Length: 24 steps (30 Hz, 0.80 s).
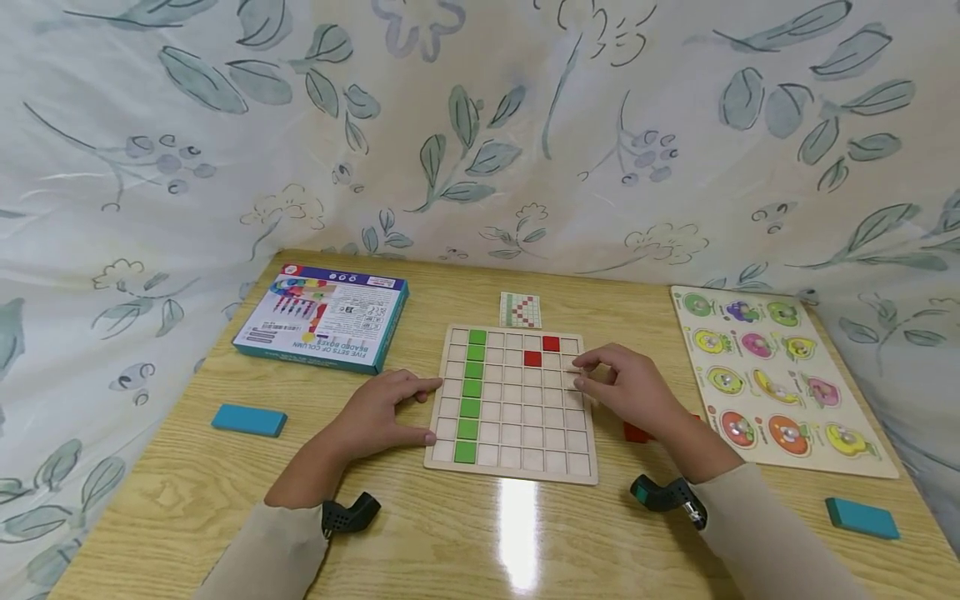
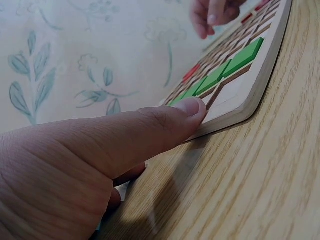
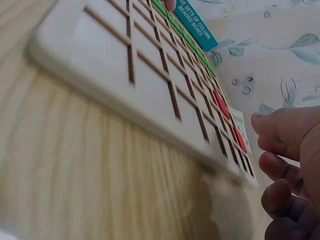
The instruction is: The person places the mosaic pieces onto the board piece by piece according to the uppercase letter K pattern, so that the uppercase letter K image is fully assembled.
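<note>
A wooden grid board point(image 1: 510, 475) lies on the table with a column of green square tiles point(image 1: 470, 408) near its left side. Two red tiles point(image 1: 532, 358) sit diagonally in its upper right part. My left hand point(image 1: 382, 412) touches the board's left edge with thumb and index finger spread apart; in the left wrist view the thumb point(image 2: 150, 120) rests at the rim. Over the board's right edge is my right hand point(image 1: 630, 387), fingers loosely bent, with a gap between thumb and index fingertip and nothing seen in it. More red tiles point(image 1: 636, 432) lie partly hidden beneath the right forearm.
Behind the board lies a small pattern card point(image 1: 520, 310). A bead-set box point(image 1: 322, 317) is at the left, a fruit and vegetable peg puzzle point(image 1: 780, 375) at the right. Blue blocks lie at the left point(image 1: 249, 420) and the right point(image 1: 862, 517). Patterned cloth point(image 1: 480, 125) hangs behind the table.
</note>
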{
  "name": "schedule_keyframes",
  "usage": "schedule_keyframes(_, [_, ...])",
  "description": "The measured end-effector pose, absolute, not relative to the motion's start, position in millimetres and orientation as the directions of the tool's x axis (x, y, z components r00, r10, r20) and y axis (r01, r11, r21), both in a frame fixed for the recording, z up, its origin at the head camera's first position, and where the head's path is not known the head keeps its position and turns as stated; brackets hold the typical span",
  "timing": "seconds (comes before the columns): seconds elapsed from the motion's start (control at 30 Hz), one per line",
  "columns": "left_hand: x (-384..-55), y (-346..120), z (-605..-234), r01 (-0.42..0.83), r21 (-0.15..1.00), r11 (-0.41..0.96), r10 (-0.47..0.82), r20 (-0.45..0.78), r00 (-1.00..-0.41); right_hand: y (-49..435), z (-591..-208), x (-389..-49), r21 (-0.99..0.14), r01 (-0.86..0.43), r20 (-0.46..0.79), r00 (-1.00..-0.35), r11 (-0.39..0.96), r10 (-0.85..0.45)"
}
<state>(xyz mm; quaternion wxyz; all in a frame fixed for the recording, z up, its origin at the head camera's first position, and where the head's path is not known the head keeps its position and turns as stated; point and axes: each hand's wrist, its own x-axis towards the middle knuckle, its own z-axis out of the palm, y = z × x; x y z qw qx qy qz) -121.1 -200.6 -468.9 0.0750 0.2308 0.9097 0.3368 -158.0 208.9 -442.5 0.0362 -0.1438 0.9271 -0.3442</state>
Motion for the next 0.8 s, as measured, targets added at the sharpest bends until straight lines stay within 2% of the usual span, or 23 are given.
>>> schedule_keyframes(0.43, [-120, -201, -469, 0.375, 0.643, 0.668, 0.473, 0.023, -0.881, 251, -443, -132, -0.588, -0.256, 0.038, -0.956, 0.768, -0.29])
schedule_keyframes(0.8, [-121, -201, -469, 0.372, 0.643, 0.67, 0.472, 0.019, -0.881, 271, -442, -107, -0.558, -0.332, 0.053, -0.929, 0.76, -0.366])
